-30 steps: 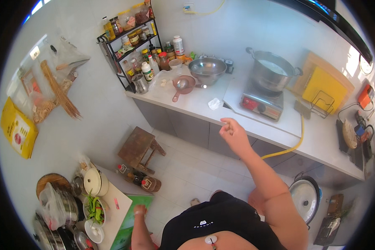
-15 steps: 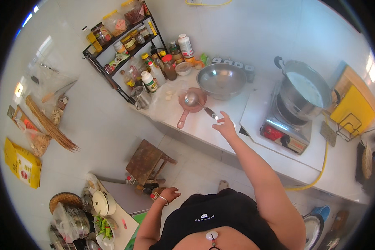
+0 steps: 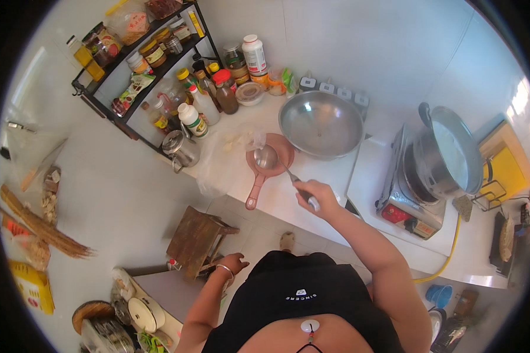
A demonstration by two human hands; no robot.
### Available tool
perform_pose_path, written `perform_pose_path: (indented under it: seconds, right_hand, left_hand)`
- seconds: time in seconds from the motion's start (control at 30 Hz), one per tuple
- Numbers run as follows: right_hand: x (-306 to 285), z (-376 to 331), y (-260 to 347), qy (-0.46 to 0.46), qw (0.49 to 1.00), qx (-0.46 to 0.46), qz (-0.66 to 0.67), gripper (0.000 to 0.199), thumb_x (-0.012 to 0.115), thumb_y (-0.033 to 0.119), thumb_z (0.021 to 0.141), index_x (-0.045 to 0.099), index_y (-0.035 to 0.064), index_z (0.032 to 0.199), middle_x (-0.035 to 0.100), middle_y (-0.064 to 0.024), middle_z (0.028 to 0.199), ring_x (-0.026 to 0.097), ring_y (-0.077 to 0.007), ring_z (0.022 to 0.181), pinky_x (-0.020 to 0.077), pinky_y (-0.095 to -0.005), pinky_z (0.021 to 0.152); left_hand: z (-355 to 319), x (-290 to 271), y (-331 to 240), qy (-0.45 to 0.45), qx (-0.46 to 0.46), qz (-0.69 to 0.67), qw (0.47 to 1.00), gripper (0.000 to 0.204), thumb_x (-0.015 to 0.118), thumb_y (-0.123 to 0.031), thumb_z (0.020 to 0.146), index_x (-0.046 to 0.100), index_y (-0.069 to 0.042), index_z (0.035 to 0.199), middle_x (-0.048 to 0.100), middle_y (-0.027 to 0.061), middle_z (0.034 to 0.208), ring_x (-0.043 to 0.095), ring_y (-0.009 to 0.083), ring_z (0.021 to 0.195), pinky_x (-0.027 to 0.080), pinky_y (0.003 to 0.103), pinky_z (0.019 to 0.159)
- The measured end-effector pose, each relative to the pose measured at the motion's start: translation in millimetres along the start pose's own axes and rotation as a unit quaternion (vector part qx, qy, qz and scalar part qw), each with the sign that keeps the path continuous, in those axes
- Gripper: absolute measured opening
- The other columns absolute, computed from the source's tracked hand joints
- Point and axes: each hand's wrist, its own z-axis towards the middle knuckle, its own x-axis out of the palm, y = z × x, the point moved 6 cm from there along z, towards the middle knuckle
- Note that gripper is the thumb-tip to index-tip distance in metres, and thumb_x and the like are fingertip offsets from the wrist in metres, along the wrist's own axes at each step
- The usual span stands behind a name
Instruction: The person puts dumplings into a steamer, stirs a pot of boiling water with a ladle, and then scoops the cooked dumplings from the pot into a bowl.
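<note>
My right hand (image 3: 312, 197) grips the handle of a metal ladle (image 3: 269, 157). The ladle's bowl sits over a small pink saucepan (image 3: 271, 165) on the white counter (image 3: 312, 194). A big steel mixing bowl (image 3: 321, 123) stands just behind the pan. My left hand (image 3: 232, 265) hangs low at my side with its fingers loosely curled, holding nothing, close to a small wooden stool (image 3: 197, 241). A bracelet circles that wrist.
A black rack (image 3: 141, 65) with jars and bottles fills the counter's left end, with a steel kettle (image 3: 181, 150) in front. On the right a lidded pot (image 3: 450, 153) sits on a gas stove (image 3: 412, 194) with a yellow hose (image 3: 447, 253). Bowls and greens lie at lower left.
My view has swung left and closer to the counter. My right hand went from empty fingers near the stove to holding the ladle over the pink saucepan. My left hand rose slightly.
</note>
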Motion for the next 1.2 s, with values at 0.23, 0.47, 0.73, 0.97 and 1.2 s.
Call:
perform_pose_path:
  seconds: [0.23,0.47,0.73,0.97,1.2]
  right_hand:
    - [-7.5,12.0,37.1,0.219,0.931,-0.131,-0.262,0.043,0.065,0.013,0.068,0.055,0.0111,0.109,0.049,-0.0078,0.072,0.055,-0.0251,0.059,0.0458,-0.0367,0.051]
    - [-84.9,17.1,81.2,-0.01,0.977,-0.144,-0.16,0.046,0.07,0.004,0.063,0.061,0.0081,0.108,0.056,-0.0097,0.077,0.058,-0.025,0.06,0.0472,-0.0332,0.05]
    - [-263.7,-44.8,129.7,-0.226,0.962,-0.056,-0.145,0.034,0.067,0.002,0.072,0.063,0.0023,0.106,0.062,-0.0141,0.082,0.061,-0.0267,0.067,0.0486,-0.0314,0.057]
    - [-405.4,-124.4,183.1,-0.22,0.901,0.1,-0.36,0.03,0.065,0.005,0.068,0.066,0.008,0.098,0.061,-0.0122,0.078,0.061,-0.0257,0.065,0.0479,-0.031,0.058]
    - [-478.7,-164.6,193.9,-0.079,0.904,0.176,-0.381,0.032,0.066,0.002,0.061,0.067,0.0121,0.091,0.057,-0.009,0.07,0.058,-0.0246,0.059,0.0437,-0.0294,0.052]
  left_hand:
    - [74.1,-76.5,-26.4,-0.042,0.069,-0.271,0.959,0.047,0.07,-0.024,0.079,0.055,0.003,0.114,0.067,0.0144,0.082,0.065,0.0206,0.076,0.05,0.031,0.069]
    - [113.8,-101.4,-55.0,0.048,0.059,-0.484,0.871,0.032,0.065,-0.013,0.082,0.055,0.002,0.109,0.064,0.0086,0.088,0.062,0.0152,0.074,0.049,0.026,0.064]
    - [114.1,-77.5,-83.9,0.007,0.122,-0.197,0.973,0.026,0.063,-0.016,0.075,0.062,0.003,0.092,0.063,0.0101,0.065,0.06,0.017,0.055,0.047,0.029,0.053]
    - [82.0,-73.3,-192.9,-0.137,0.222,0.162,0.952,0.043,0.07,-0.023,0.071,0.059,0.002,0.104,0.062,0.0221,0.098,0.059,0.0337,0.095,0.047,0.043,0.082]
    - [81.1,-41.6,-258.7,-0.054,0.106,0.32,0.94,0.088,0.076,-0.036,0.067,0.033,0.001,0.136,0.032,0.032,0.137,0.04,0.0404,0.124,0.039,0.04,0.1]
